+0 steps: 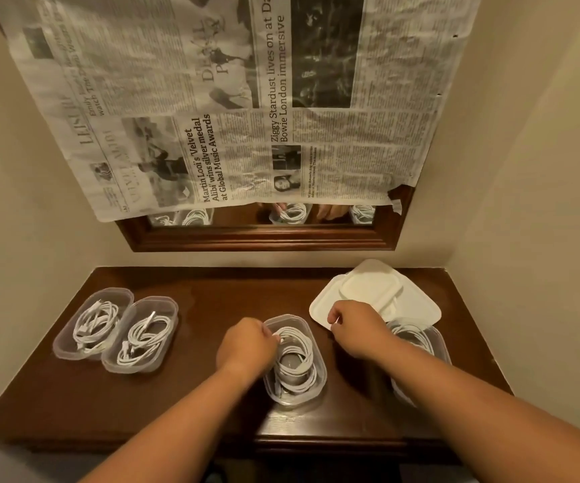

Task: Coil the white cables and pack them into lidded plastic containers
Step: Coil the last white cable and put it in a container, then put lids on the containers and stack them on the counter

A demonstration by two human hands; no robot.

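A clear plastic container stands at the table's front centre with a coiled white cable inside. My left hand reaches over its left rim, fingers curled, and pinches the cable near its connector end. My right hand lies to the right with curled fingers at the near edge of a stack of white lids, gripping the lowest lid's edge. Another container with a coiled cable sits at the right, partly hidden under my right forearm.
Two more open containers, each holding a coiled white cable, stand side by side at the table's left. The dark wooden table sits in a walled nook. A framed mirror covered with newspaper hangs behind it.
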